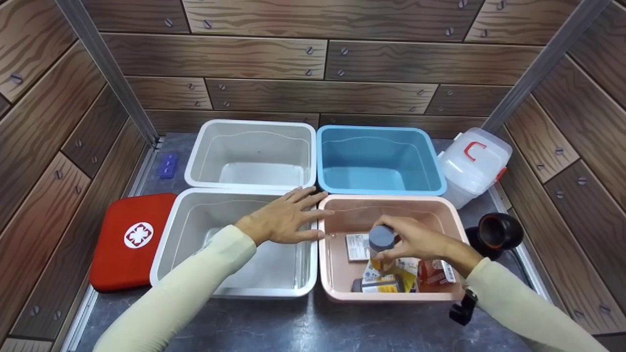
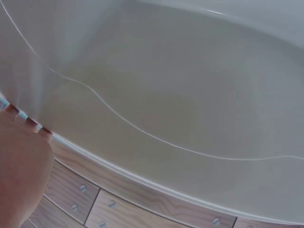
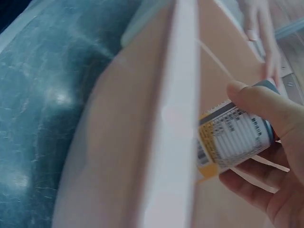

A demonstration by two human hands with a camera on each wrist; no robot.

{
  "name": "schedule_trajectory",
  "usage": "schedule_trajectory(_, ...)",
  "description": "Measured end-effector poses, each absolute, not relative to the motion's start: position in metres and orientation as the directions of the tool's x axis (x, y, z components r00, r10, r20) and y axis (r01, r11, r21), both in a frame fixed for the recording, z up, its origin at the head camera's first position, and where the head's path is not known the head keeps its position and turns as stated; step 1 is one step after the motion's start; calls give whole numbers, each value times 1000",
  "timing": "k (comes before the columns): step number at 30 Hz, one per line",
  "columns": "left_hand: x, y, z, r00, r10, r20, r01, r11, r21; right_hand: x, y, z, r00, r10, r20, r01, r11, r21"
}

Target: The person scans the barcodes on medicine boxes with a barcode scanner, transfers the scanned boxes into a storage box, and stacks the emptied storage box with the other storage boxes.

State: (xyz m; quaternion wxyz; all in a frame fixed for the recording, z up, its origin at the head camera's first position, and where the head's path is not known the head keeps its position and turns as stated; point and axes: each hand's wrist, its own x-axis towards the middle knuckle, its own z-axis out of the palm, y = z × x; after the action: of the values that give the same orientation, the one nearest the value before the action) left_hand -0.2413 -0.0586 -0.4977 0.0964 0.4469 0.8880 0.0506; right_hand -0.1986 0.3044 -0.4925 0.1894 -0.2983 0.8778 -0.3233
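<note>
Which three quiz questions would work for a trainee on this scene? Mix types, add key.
1. Multiple choice: what holds the grey-capped bottle?
a) the left hand
b) the right hand
c) neither

2. True or false: in the head view, the blue bin stands farther back than the pink bin.

3. Fill in: the red case lies to the ____ of the near grey bin.

Key: 1 b; 2 true; 3 left.
</note>
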Motion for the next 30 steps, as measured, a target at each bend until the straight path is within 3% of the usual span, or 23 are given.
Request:
schedule_trajectory(4, -241, -59, -498, -584, 802, -124, 781, 597, 182, -199, 313, -479, -794, -602, -80, -424, 644, -637)
schedule_trajectory(11, -241, -59, -498, -595, 793, -130, 772, 609, 183, -196, 338, -464, -775, -632, 8, -446, 538, -716)
schedule_trajectory(21, -240, -59, -498, -599, 792, -119, 767, 610, 198, -185, 369, -458, -833, -538, 131, -462, 544, -700)
schedule_trajectory(30, -241, -60, -498, -598, 793, -115, 767, 608, 204, -171, 394, -455, -915, -335, 225, -384, 547, -744)
